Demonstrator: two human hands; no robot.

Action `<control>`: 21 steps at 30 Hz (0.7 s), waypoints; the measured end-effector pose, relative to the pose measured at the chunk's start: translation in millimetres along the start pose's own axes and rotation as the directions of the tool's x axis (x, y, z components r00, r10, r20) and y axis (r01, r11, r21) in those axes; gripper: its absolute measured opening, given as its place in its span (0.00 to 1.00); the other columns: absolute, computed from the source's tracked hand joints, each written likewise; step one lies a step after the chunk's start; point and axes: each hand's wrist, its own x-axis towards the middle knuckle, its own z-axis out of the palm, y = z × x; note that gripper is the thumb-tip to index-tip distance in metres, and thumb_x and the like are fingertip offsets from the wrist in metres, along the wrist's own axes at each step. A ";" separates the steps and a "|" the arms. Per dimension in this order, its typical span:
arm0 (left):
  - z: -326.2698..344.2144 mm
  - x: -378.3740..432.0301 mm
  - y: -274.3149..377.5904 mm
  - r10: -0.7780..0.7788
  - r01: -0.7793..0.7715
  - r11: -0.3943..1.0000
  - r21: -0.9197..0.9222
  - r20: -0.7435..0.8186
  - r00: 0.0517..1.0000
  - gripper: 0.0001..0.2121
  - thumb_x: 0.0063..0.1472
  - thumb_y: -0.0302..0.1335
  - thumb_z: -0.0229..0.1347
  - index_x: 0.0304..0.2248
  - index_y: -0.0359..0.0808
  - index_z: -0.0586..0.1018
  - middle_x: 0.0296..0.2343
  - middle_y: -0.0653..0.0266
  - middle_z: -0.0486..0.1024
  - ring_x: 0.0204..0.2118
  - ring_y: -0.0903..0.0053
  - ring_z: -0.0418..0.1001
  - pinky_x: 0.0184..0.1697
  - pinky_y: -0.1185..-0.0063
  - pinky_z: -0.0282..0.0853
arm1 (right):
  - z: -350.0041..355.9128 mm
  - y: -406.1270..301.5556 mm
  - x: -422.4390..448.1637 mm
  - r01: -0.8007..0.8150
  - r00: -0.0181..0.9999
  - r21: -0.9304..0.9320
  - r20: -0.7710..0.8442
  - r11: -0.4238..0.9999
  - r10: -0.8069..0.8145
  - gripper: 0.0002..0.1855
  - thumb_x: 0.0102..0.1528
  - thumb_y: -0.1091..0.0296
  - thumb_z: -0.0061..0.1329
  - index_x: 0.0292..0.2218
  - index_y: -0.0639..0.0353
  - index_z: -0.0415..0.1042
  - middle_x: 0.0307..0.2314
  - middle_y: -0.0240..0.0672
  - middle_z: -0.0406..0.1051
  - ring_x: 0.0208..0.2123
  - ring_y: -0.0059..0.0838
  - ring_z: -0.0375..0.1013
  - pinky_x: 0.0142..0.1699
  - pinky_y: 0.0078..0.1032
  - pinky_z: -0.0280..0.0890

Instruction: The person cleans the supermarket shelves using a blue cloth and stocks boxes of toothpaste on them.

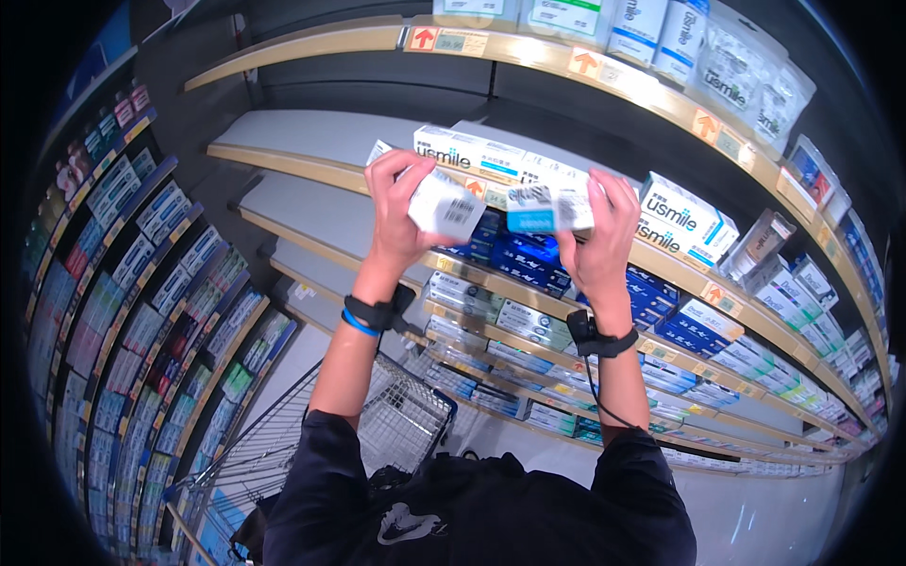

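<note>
My left hand (395, 209) grips a white carton (440, 206), tilted so that the end with a barcode faces me. In my right hand (607, 230) is a white-and-blue carton (531, 212), blurred and held with its printed side and barcode side showing. Both cartons are in the air before the shelf edge, a short gap apart. Behind them, a white usmile carton (453, 150) stands on the shelf board (297, 134). To the right of my right hand, another usmile carton (683, 209) rests on the same shelf.
Lower shelves carry dark blue cartons (527, 258) and toothpaste boxes (538, 322). An upper shelf rail (524, 53) with price tags curves overhead, bearing hanging pouches (729, 74). A wire shopping cart (403, 417) stands at lower left, near a packed side rack (141, 283).
</note>
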 end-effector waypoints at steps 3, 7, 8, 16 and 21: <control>-19.4 -37.9 50.8 -0.423 0.341 0.841 -0.420 -0.117 0.899 0.53 0.50 0.70 0.60 0.60 0.32 0.63 0.45 0.52 0.69 0.50 0.61 0.69 0.58 0.61 0.66 | 5.1 -40.3 -40.7 -0.243 0.964 0.277 -0.040 0.930 0.264 0.42 0.57 0.59 0.61 0.63 0.66 0.55 0.55 0.52 0.66 0.55 0.49 0.69 0.60 0.46 0.64; -61.0 -88.9 105.8 -0.877 0.407 0.043 -0.912 0.160 0.452 0.54 0.54 0.81 0.38 0.60 0.38 0.61 0.39 0.59 0.71 0.43 0.63 0.69 0.57 0.58 0.65 | 20.3 -117.2 -83.3 -0.542 0.678 0.833 0.353 0.114 0.645 0.33 0.73 0.44 0.30 0.65 0.63 0.55 0.52 0.48 0.71 0.52 0.38 0.74 0.59 0.38 0.67; -71.1 -106.1 111.7 -0.913 0.396 -0.091 -0.914 0.234 0.333 0.53 0.55 0.80 0.36 0.59 0.38 0.62 0.38 0.58 0.71 0.42 0.63 0.71 0.54 0.59 0.68 | 26.5 -128.9 -95.4 -0.598 0.576 0.796 0.507 -0.093 0.642 0.30 0.73 0.48 0.29 0.64 0.63 0.54 0.51 0.48 0.71 0.51 0.37 0.75 0.59 0.38 0.68; -183.5 -287.5 158.0 -0.809 0.365 -0.535 -0.762 0.337 -0.482 0.34 0.67 0.62 0.46 0.42 0.31 0.75 0.36 0.56 0.78 0.43 0.59 0.80 0.52 0.60 0.77 | 87.0 -236.0 -195.0 -0.756 -0.091 -0.084 0.996 -0.649 -0.022 0.28 0.72 0.41 0.36 0.56 0.58 0.66 0.44 0.41 0.77 0.41 0.29 0.79 0.46 0.28 0.75; -270.2 -419.0 207.6 -0.751 0.576 -0.488 -0.656 -0.022 -0.660 0.17 0.62 0.33 0.58 0.47 0.34 0.71 0.38 0.59 0.76 0.38 0.66 0.79 0.45 0.65 0.77 | 110.3 -304.1 -265.1 -0.864 -0.130 -0.259 0.943 -0.432 -0.306 0.21 0.72 0.47 0.40 0.51 0.55 0.67 0.35 0.30 0.74 0.34 0.20 0.74 0.37 0.25 0.70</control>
